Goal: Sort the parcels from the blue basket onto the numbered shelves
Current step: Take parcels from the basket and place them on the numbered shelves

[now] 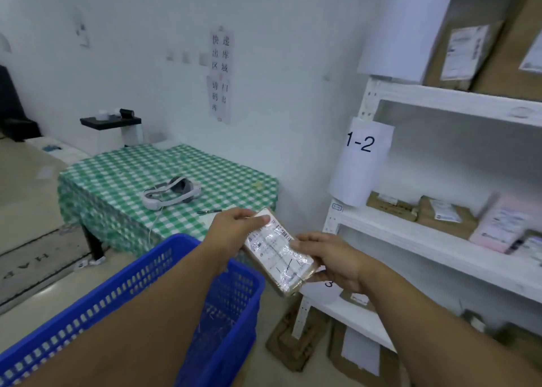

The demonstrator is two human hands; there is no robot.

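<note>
Left hand (234, 228): thumb flat on the label face at the parcel's (278, 257) far end, fingers curled underneath, a pinch grip. Right hand (331, 257): thumb on the parcel's right edge, fingers wrapped under its near corner. The parcel sits between both hands, tilted, label up, in the air by the far right corner of the blue basket (117, 292) and near the white shelf unit (410, 231). Tag 1-2 (360, 143) hangs above.

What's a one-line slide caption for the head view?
Left hand and right hand hold a labelled parcel near the blue basket, in front of white shelves with a 1-2 sign.
</note>
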